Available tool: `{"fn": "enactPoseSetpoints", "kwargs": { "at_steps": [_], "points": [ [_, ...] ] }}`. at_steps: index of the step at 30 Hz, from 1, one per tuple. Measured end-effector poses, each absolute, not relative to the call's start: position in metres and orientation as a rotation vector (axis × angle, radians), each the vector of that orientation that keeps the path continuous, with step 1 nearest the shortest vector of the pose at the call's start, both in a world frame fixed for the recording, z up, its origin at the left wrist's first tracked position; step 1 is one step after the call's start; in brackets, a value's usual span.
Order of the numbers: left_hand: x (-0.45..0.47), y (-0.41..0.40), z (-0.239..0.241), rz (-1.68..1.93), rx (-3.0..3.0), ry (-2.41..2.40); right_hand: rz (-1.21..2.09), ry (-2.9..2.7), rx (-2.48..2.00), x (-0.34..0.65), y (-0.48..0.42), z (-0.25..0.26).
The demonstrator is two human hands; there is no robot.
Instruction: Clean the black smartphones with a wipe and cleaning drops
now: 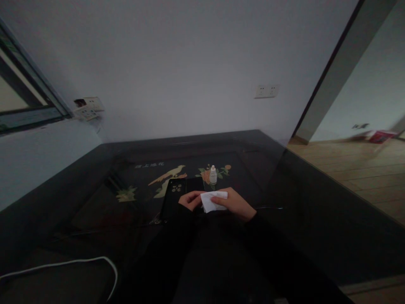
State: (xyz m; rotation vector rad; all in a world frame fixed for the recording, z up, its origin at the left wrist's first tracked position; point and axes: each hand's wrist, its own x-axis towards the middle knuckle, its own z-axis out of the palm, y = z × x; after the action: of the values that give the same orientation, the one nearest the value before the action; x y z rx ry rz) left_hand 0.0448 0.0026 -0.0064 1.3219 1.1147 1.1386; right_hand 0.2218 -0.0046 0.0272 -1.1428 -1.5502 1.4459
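A folded white tissue [209, 203] is between my two hands above the dark tabletop. My right hand [237, 203] grips it, thumb lying across the top and fingers behind. My left hand [190, 200] is closed, its curled fingertips pinching at the tissue's left edge. Just beyond the hands stands a small white dropper bottle [213, 175], upright with its cap on. To the left of my left hand lies a black phone case [172, 196] with a cluster of camera holes. A flat dark object [194, 184], perhaps a phone, lies behind my left hand, partly hidden.
The glossy dark table [268, 177] has an inlaid bird [171, 173] and flowers. Its far edge meets a pale wall with a socket [266, 91]. A white cable [76, 261] loops at the near left. A thin cord [270, 207] lies right of my hands.
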Motion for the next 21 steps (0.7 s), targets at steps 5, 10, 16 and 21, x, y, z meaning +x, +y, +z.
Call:
{"fn": "enactPoseSetpoints", "kwargs": {
  "at_steps": [5,10,16,21],
  "points": [
    [0.050,0.001,-0.012,1.202,1.255,1.087,1.411,-1.501,-1.152,0.217,-0.006,0.026],
    [0.050,0.001,-0.012,1.274,1.278,1.125,1.476,-1.389,-1.153,0.206,-0.012,0.024],
    [0.048,-0.001,-0.004,1.339,1.326,1.141,1.545,-1.267,-1.128,0.204,-0.009,0.022],
    [0.048,-0.004,-0.003,1.335,1.456,1.163,1.538,-1.222,-1.113,0.205,-0.007,0.017]
  ]
}}
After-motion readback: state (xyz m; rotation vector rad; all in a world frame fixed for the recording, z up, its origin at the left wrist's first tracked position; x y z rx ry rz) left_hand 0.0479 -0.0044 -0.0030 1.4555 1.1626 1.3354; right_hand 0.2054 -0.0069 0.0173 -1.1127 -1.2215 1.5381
